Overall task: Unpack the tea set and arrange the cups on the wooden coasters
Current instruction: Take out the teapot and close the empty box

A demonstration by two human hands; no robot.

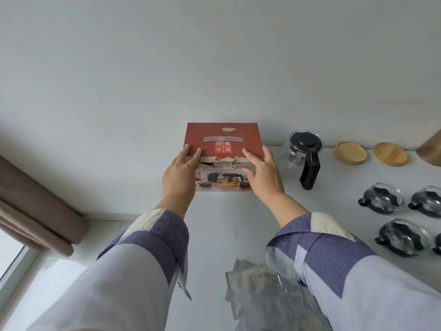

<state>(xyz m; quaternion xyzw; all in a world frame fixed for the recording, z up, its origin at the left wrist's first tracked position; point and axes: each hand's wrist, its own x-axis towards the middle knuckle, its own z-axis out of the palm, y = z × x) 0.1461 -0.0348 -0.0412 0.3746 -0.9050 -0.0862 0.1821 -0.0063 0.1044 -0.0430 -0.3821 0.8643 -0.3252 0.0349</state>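
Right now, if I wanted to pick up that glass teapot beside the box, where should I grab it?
Probably by the black handle of the glass teapot. It sticks out toward the near edge of the table, so come from the front, fingers wrapped around it. The glass body looks smooth and wide, and the box stands to its left under both hands.

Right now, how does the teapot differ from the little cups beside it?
The teapot is tall with a black lid; the cups are low, wide and lidless. The teapot has a long black handle; the cups have small stubby ones. The teapot stands nearer the wall. Both are clear glass with black trim.
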